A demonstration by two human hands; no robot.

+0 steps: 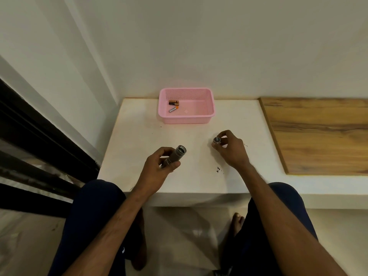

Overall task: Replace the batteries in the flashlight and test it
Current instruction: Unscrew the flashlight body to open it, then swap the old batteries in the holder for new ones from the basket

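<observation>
My left hand (159,166) grips a grey metal flashlight body (176,155) just above the white table, its open end pointing up and to the right. To its right, apart from the body, my right hand (231,150) pinches the small round flashlight cap (216,140) between thumb and fingers. A pink plastic basket (209,114) stands at the back of the table. Inside it, near its left side, lie a few small batteries (173,105), orange-and-dark and silver-and-orange.
The white table (139,136) meets the wall behind the basket. A wooden board (318,136) covers the surface to the right. A dark window frame (39,136) runs along the left. My knees sit under the table's front edge, and small dark specks (219,170) lie near my right wrist.
</observation>
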